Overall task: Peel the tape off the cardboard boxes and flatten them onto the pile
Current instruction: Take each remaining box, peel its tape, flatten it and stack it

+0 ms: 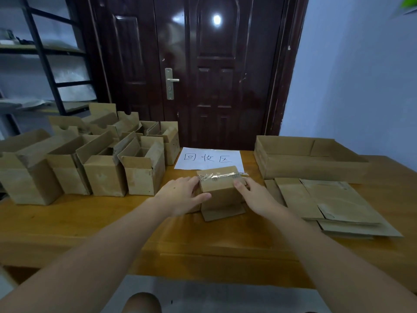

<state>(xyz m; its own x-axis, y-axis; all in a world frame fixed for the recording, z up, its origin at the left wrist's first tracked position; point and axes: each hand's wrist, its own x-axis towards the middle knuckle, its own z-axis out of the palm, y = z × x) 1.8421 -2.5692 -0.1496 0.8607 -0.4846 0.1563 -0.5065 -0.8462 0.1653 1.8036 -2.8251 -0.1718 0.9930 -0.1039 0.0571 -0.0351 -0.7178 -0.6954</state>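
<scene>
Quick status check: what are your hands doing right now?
Left hand and right hand grip small box. Clear tape still across its top. Flattened pile waits right; nothing blocking.

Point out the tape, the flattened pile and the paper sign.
tape (222,175): head view, clear strip along the held box's top.
flattened pile (334,203): head view, top sheet's middle.
paper sign (208,158): head view, written middle.
</scene>
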